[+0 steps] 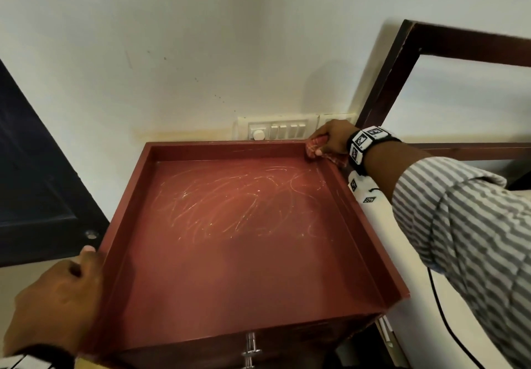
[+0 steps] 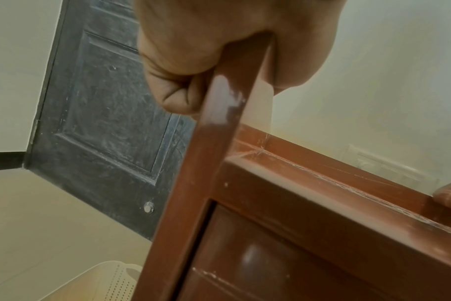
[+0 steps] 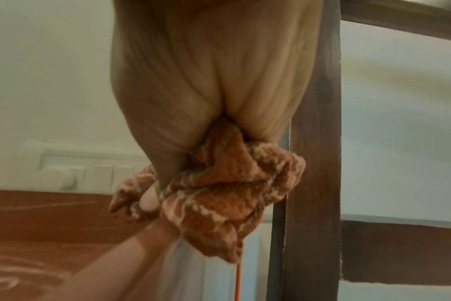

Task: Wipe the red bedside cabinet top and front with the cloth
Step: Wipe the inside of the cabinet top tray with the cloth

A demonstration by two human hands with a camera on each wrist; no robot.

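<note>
Cloth [image 1: 316, 148], red-and-white checked and bunched into a soft wad, sits at the far right corner of the red bedside cabinet [image 1: 244, 242], pressed onto the raised rim there. The right hand [image 1: 330, 138] grips it with fingers [image 3: 148, 198] curled round the folds; a loose tail hangs below the palm in the right wrist view. It looks light, limp and easily squashed, so a full-fist hold on the gathered middle should suit it best, though trailing ends could snag on the rim. Crumpled as it is, it has no clear long axis; the hanging tail points down the cabinet's right side.

At the near left corner, the left hand [image 2: 219, 51] clasps the left rim, thumb on one face and curled fingers on the other, probably steadying the cabinet. Pale scribbled marks cover the far half of the recessed top. A switch panel [image 1: 277, 130] sits on the wall just behind the far edge. The drawer front with its metal handle [image 1: 250, 351] probably remains unwiped.
</note>
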